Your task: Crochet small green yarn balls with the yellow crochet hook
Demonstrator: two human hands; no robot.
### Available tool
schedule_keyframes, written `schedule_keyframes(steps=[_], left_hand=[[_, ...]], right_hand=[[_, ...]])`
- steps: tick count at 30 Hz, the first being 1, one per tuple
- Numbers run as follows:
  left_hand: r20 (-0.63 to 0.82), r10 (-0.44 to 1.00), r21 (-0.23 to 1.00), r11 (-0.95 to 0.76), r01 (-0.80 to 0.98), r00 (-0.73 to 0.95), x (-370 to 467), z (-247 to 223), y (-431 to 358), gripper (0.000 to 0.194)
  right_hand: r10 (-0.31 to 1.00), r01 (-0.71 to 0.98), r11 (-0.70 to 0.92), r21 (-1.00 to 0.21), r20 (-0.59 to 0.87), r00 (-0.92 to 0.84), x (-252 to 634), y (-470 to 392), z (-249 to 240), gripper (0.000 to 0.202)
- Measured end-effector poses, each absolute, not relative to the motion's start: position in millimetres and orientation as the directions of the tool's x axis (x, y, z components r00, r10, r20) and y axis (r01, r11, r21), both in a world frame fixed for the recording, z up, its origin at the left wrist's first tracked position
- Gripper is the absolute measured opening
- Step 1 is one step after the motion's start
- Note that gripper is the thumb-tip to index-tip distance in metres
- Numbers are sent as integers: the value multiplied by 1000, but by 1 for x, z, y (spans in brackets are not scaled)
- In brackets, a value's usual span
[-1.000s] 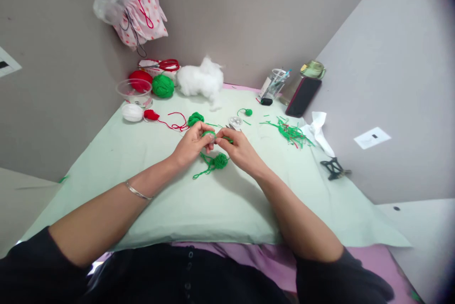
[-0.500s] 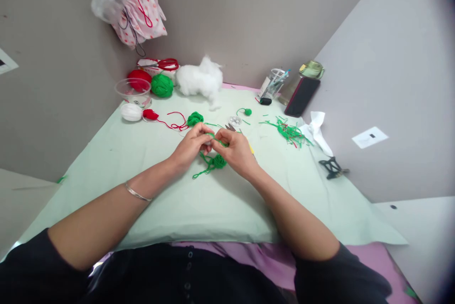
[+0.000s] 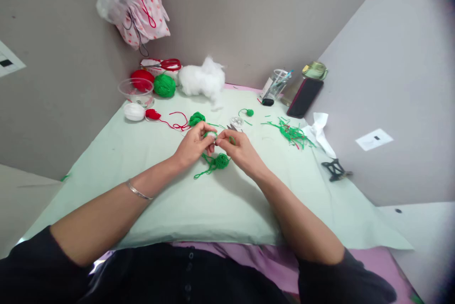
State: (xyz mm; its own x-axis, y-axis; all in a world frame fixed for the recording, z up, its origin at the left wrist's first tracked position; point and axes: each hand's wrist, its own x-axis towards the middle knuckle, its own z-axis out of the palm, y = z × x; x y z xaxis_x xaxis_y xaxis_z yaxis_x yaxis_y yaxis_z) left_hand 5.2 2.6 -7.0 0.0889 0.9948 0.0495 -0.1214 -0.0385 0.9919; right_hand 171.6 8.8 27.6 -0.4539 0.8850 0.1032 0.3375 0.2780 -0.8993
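My left hand [image 3: 192, 146] is closed around a small green piece of yarn work [image 3: 211, 134] with some white showing at it, mostly hidden by the fingers. Just to its right, my right hand [image 3: 241, 149] pinches with thumb and forefinger, and green yarn [image 3: 232, 140] loops over its fingers. Whether a needle or hook is in that pinch is too small to tell. Below both hands lies a small wound bundle of green yarn [image 3: 221, 161] with loose loops. Another green yarn bundle [image 3: 196, 118] rests behind my left hand. Scissor blades [image 3: 232, 127] show behind my right hand.
Behind are white stuffing [image 3: 202, 80], a green yarn ball [image 3: 164, 86], a plastic tub [image 3: 137, 100] and red-handled scissors [image 3: 171, 64]. To the right lie yarn scraps [image 3: 291, 132], a phone [image 3: 304, 98], a clear cup [image 3: 276, 85], white tissue [image 3: 319, 129] and a black stand [image 3: 334, 170].
My right hand has drawn slightly right, and a small gap shows between the fingertips of both hands. More of the green piece shows in my left hand. The whole view has shifted a little.
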Motion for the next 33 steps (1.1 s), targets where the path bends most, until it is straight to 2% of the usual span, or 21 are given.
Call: schedule_keyframes(steps=[4, 9, 14, 17, 20, 28, 33], left_hand=[[30, 999, 994, -27, -102, 28, 6, -6, 3, 20], [-46, 995, 985, 60, -161, 90, 5, -2, -1, 7], [-54, 986, 965, 92, -247, 157, 5, 5, -5, 8], [-34, 980, 960, 86, -266, 194, 3, 7, -5, 14], [-13, 978, 968, 65, -244, 209, 2, 4, -3, 17], [98, 991, 987, -86, -135, 87, 2, -8, 8, 19], [196, 981, 973, -194, -123, 5, 8, -12, 2, 24]], right_hand=[[878, 387, 326, -863, 125, -462, 164, 3, 21, 11], [921, 501, 336, -798, 165, -354, 162, 6, 16, 14], [930, 458, 283, -843, 124, -346, 164, 13, 17, 21], [928, 361, 251, -898, 116, -355, 167, 16, 20, 24], [931, 280, 207, -937, 101, -349, 170, 18, 22, 25], [918, 286, 224, -932, 103, -382, 165, 9, 22, 19], [928, 248, 143, -958, 43, -369, 163, 13, 18, 40]])
